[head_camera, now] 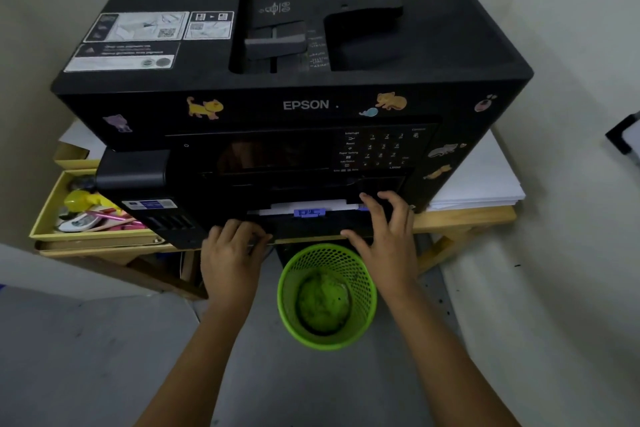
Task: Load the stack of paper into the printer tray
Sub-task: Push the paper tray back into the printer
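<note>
**Black printer, both hands on the tray**

Black and bulky, the printer sits on a wooden surface, cat stickers dotted along its front. Down low, the paper tray juts out a little from the front of the machine, and there's the white paper lying inside it, just behind a blue guide clip. The left hand has its fingers curled over the tray's front edge on the left side, gripping it. The right hand lies spread and relaxed across the tray's right side, fingertips reaching up to the slot, thumb stretched along the front edge. Directly below, between the forearms, a green mesh bin stands on the floor. A yellow box of odds and ends sits left of the printer; a white paper pile lies to its right.
</note>
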Demonstrator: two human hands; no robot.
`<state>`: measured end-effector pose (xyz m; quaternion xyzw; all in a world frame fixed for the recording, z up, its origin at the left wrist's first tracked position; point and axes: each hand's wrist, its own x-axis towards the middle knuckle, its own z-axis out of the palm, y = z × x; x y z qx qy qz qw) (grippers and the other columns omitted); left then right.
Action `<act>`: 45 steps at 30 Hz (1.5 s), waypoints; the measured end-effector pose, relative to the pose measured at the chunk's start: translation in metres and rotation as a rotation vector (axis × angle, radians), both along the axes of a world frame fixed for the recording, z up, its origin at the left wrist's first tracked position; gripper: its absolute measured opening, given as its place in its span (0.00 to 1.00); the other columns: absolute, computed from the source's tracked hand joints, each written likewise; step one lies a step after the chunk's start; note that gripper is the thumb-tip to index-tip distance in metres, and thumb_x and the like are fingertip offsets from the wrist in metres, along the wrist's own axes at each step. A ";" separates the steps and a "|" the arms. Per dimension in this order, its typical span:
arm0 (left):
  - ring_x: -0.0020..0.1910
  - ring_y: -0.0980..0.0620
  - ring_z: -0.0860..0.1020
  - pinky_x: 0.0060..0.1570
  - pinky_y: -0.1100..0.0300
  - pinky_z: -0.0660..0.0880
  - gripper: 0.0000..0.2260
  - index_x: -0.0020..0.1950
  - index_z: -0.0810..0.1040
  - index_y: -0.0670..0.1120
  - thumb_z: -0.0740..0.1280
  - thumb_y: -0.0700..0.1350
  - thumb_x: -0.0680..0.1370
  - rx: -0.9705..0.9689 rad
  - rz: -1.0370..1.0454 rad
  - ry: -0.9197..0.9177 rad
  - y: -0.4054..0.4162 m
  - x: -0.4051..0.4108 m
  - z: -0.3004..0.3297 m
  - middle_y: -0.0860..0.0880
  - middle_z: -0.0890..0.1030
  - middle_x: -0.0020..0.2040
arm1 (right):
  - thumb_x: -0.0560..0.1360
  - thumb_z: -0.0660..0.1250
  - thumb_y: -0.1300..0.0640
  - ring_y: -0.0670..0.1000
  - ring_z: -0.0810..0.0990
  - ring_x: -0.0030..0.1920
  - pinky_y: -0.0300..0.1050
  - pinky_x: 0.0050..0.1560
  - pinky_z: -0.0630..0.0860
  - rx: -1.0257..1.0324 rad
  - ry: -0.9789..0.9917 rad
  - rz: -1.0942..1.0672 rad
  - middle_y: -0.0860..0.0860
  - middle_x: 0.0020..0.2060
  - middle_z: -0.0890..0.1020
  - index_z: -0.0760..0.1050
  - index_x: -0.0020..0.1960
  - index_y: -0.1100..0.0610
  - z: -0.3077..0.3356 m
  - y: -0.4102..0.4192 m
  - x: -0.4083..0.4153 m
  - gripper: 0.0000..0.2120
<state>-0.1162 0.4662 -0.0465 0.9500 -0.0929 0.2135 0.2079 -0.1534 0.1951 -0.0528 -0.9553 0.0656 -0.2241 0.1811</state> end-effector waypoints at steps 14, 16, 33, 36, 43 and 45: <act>0.37 0.54 0.80 0.30 0.50 0.76 0.06 0.45 0.83 0.50 0.76 0.51 0.78 -0.241 0.087 0.111 -0.008 0.016 -0.002 0.54 0.83 0.42 | 0.74 0.77 0.34 0.61 0.75 0.60 0.57 0.61 0.78 -0.058 -0.064 -0.088 0.58 0.60 0.71 0.79 0.66 0.56 -0.016 -0.007 0.021 0.32; 0.37 0.53 0.80 0.29 0.50 0.76 0.06 0.45 0.83 0.50 0.76 0.51 0.77 -0.242 0.079 0.091 -0.009 0.015 -0.003 0.54 0.83 0.42 | 0.73 0.78 0.33 0.61 0.75 0.60 0.56 0.61 0.77 -0.043 -0.068 -0.096 0.58 0.60 0.72 0.79 0.64 0.56 -0.018 -0.007 0.021 0.32; 0.47 0.41 0.79 0.35 0.45 0.81 0.33 0.78 0.69 0.54 0.78 0.51 0.75 -0.161 0.069 0.049 -0.004 0.019 -0.011 0.41 0.70 0.66 | 0.71 0.79 0.33 0.61 0.77 0.56 0.57 0.57 0.78 -0.038 -0.108 -0.085 0.58 0.57 0.74 0.80 0.62 0.56 -0.026 -0.015 0.026 0.32; 0.45 0.40 0.78 0.35 0.43 0.81 0.34 0.79 0.69 0.55 0.78 0.52 0.75 -0.154 0.077 0.066 -0.004 0.020 -0.012 0.40 0.69 0.66 | 0.71 0.79 0.32 0.61 0.77 0.55 0.56 0.56 0.78 -0.045 -0.113 -0.093 0.58 0.57 0.75 0.81 0.61 0.56 -0.027 -0.016 0.026 0.32; 0.43 0.42 0.78 0.33 0.45 0.79 0.33 0.78 0.69 0.54 0.78 0.52 0.76 -0.158 0.054 0.057 -0.004 0.020 -0.011 0.42 0.69 0.66 | 0.72 0.77 0.31 0.60 0.76 0.55 0.56 0.56 0.78 -0.067 -0.125 -0.102 0.58 0.57 0.75 0.81 0.61 0.56 -0.030 -0.014 0.026 0.32; 0.42 0.42 0.78 0.32 0.45 0.79 0.33 0.78 0.69 0.53 0.77 0.51 0.76 -0.169 0.050 0.055 -0.005 0.021 -0.010 0.42 0.69 0.66 | 0.72 0.77 0.31 0.60 0.77 0.55 0.56 0.56 0.78 -0.058 -0.123 -0.100 0.58 0.58 0.75 0.81 0.61 0.56 -0.031 -0.014 0.027 0.32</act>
